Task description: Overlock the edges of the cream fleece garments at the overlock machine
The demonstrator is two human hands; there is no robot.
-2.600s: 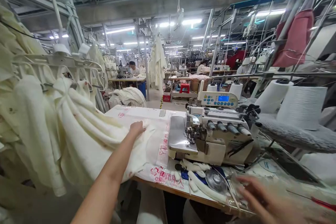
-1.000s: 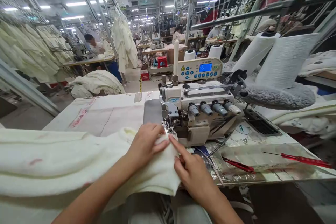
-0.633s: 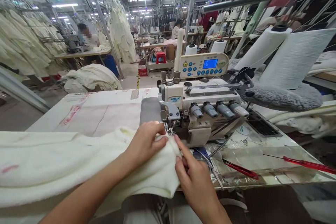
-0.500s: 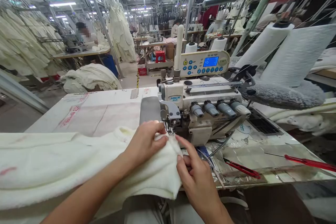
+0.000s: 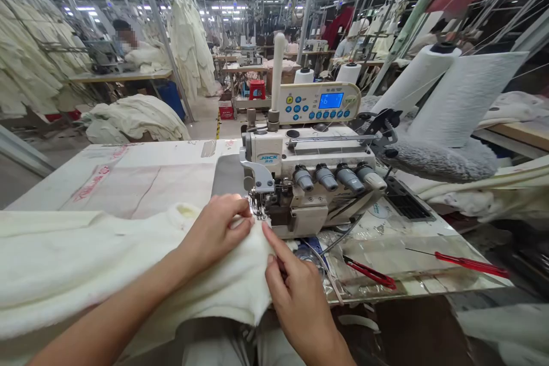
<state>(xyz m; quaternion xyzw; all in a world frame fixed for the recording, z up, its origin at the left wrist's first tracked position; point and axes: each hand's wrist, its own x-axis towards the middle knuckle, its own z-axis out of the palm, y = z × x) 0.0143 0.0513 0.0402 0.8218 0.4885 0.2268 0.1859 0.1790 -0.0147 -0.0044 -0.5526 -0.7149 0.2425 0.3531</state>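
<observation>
A soft cream fabric piece point(image 5: 128, 257) spreads over the left of the table and hangs over its front edge. Its right end lies at the presser foot point(image 5: 258, 206) of a white overlock sewing machine point(image 5: 268, 158). My left hand point(image 5: 218, 226) grips the fabric just left of the foot, thumb and fingers bent on it. On the right edge of the cloth, my right hand point(image 5: 295, 291) pinches the fabric between thumb and curled fingers, its index finger stretched toward the foot. The fabric under both palms is hidden.
Red-handled thread snips point(image 5: 371, 273) and a red-handled pointed tool point(image 5: 469, 263) lie on the table's right side. Large white thread cones point(image 5: 458, 97) stand behind the machine. A cream cloth pile point(image 5: 135, 119) sits beyond the table, and a person point(image 5: 128, 40) works farther back.
The whole view has shifted, so machine and hands appear farther left. Both hands keep about the same place on the fabric beside the presser foot.
</observation>
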